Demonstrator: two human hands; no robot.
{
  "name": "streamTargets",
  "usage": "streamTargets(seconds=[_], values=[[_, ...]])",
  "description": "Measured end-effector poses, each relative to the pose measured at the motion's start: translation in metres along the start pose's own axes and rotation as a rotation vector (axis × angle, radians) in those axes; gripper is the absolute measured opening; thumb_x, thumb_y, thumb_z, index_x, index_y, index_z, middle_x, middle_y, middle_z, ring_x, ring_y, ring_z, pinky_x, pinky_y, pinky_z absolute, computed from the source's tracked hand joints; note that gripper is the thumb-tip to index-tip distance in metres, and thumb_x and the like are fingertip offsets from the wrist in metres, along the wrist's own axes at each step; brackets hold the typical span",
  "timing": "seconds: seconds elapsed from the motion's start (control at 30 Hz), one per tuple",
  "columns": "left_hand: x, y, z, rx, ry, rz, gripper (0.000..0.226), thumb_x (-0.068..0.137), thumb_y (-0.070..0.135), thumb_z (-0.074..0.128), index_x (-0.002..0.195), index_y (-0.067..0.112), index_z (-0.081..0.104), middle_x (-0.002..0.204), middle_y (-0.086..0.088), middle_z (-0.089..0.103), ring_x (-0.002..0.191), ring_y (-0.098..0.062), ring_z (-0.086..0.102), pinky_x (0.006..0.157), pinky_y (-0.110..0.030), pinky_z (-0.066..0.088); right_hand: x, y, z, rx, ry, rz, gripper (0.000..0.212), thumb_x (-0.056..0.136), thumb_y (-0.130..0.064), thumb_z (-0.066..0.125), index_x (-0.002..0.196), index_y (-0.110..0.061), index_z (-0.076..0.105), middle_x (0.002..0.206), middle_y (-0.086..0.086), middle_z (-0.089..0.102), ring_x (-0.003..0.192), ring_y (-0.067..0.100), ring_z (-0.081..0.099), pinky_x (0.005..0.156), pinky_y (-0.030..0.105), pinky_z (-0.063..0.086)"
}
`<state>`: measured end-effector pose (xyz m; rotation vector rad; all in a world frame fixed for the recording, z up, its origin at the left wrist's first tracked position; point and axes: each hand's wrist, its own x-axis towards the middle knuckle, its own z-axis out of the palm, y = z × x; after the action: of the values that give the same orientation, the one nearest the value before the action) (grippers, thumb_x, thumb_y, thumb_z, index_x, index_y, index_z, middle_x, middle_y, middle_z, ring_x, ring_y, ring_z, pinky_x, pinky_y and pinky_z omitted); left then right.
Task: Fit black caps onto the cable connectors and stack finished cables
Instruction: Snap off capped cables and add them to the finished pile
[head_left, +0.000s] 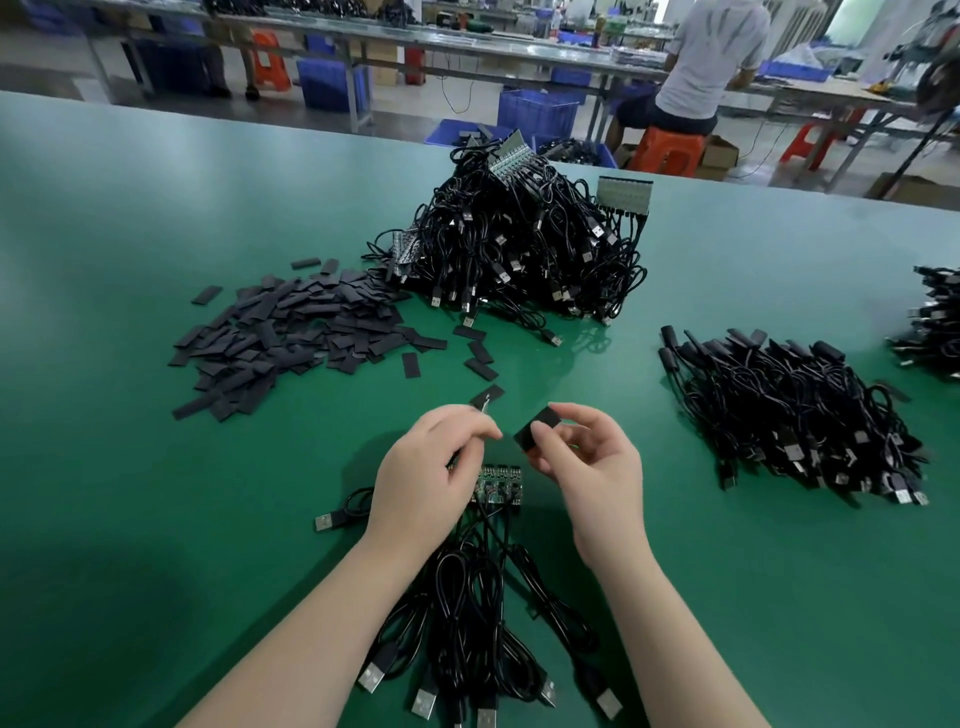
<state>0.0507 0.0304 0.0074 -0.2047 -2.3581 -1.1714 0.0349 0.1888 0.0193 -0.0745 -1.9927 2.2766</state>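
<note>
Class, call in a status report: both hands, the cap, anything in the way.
Right hand pinches a black cap. Left hand grips the connector panel. Cap not yet fitted. Nothing between them.

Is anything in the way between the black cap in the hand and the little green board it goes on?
Nothing visible is. The right hand pinches the black cap just above the green board strip, which the left hand holds. Only open air lies between them.

Flat black cap (535, 428) tilted above green connector boards (496, 480), probably w/ cables (467, 613) attached, trailing near-side.
</note>
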Motion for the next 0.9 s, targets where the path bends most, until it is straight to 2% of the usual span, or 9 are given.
streamTargets(seconds=[0.1, 0.17, 0.23, 0.33, 0.43, 0.57, 0.77, 0.83, 0.9], values=[[-0.001, 0.002, 0.001, -0.02, -0.029, 0.026, 0.029, 0.089, 0.002, 0.062, 0.097, 0.026, 0.076, 0.11, 0.007, 0.067, 0.103, -0.002, 0.059, 0.084, -0.016, 0.047, -0.005, 0.0, -0.001, 0.01, -0.005, 0.005, 0.019, 0.086, -0.002, 0.073, 0.094, -0.019, 0.068, 0.065, -0.007, 0.063, 0.065, 0.012, 0.065, 0.067, 0.023, 0.055], [0.0, 0.005, 0.003, -0.012, -0.051, 0.025, 0.026, 0.089, 0.008, 0.065, 0.103, 0.027, 0.077, 0.111, 0.006, 0.067, 0.102, -0.004, 0.061, 0.085, -0.018, 0.048, -0.008, 0.001, 0.001, -0.027, -0.018, -0.001, 0.022, 0.086, -0.004, 0.073, 0.098, -0.021, 0.068, 0.066, -0.008, 0.062, 0.063, 0.013, 0.065, 0.068, 0.028, 0.057], [-0.001, 0.007, 0.004, -0.02, -0.061, 0.02, 0.023, 0.087, 0.016, 0.069, 0.106, 0.028, 0.076, 0.111, 0.009, 0.066, 0.096, -0.003, 0.062, 0.084, -0.019, 0.049, -0.009, 0.001, 0.003, -0.078, -0.019, -0.021, 0.026, 0.085, -0.008, 0.075, 0.101, -0.029, 0.07, 0.07, -0.007, 0.062, 0.065, 0.017, 0.063, 0.073, 0.039, 0.06], [-0.002, 0.007, 0.002, -0.097, -0.059, -0.039, 0.026, 0.081, 0.028, 0.074, 0.107, 0.033, 0.074, 0.112, 0.016, 0.064, 0.084, -0.004, 0.062, 0.079, -0.018, 0.05, -0.01, -0.001, 0.005, -0.108, -0.015, -0.045, 0.028, 0.084, -0.01, 0.076, 0.095, -0.036, 0.073, 0.073, -0.008, 0.064, 0.07, 0.021, 0.064, 0.08, 0.046, 0.06], [0.0, 0.005, 0.0, -0.125, -0.078, -0.088, 0.032, 0.077, 0.03, 0.08, 0.107, 0.039, 0.073, 0.115, 0.018, 0.063, 0.085, -0.005, 0.061, 0.081, -0.019, 0.05, -0.01, -0.004, 0.005, -0.09, -0.01, -0.036, 0.028, 0.084, -0.009, 0.076, 0.091, -0.037, 0.074, 0.07, -0.012, 0.064, 0.07, 0.017, 0.064, 0.08, 0.045, 0.061], [0.0, 0.005, 0.001, -0.116, -0.107, -0.095, 0.031, 0.077, 0.032, 0.081, 0.104, 0.043, 0.073, 0.115, 0.023, 0.061, 0.089, -0.001, 0.062, 0.081, -0.019, 0.051, -0.01, -0.007, 0.003, -0.082, 0.002, -0.059, 0.027, 0.083, -0.008, 0.076, 0.09, -0.034, 0.074, 0.071, -0.011, 0.064, 0.073, 0.019, 0.065, 0.081, 0.044, 0.06], [0.001, 0.002, 0.0, -0.102, -0.108, -0.079, 0.028, 0.085, 0.03, 0.073, 0.111, 0.04, 0.071, 0.116, 0.018, 0.063, 0.092, 0.003, 0.061, 0.083, -0.003, 0.04, -0.011, -0.008, -0.001, -0.081, -0.14, -0.065, 0.035, 0.084, -0.007, 0.076, 0.095, -0.041, 0.077, 0.072, -0.007, 0.067, 0.078, 0.018, 0.065, 0.082, 0.033, 0.057], [0.001, 0.002, -0.001, -0.113, -0.127, -0.066, 0.026, 0.086, 0.033, 0.07, 0.11, 0.042, 0.07, 0.116, 0.02, 0.062, 0.092, 0.004, 0.061, 0.083, -0.004, 0.041, -0.01, -0.009, -0.003, -0.091, -0.172, -0.065, 0.036, 0.083, -0.007, 0.077, 0.093, -0.041, 0.077, 0.075, -0.006, 0.07, 0.079, 0.016, 0.067, 0.08, 0.026, 0.058], [0.002, 0.001, 0.0, -0.1, -0.143, -0.044, 0.025, 0.085, 0.038, 0.065, 0.11, 0.041, 0.071, 0.115, 0.018, 0.064, 0.094, 0.002, 0.061, 0.084, -0.011, 0.045, -0.009, -0.011, -0.004, -0.105, -0.183, -0.075, 0.035, 0.082, -0.005, 0.078, 0.09, -0.039, 0.078, 0.077, -0.004, 0.072, 0.08, 0.014, 0.069, 0.076, 0.02, 0.056]])
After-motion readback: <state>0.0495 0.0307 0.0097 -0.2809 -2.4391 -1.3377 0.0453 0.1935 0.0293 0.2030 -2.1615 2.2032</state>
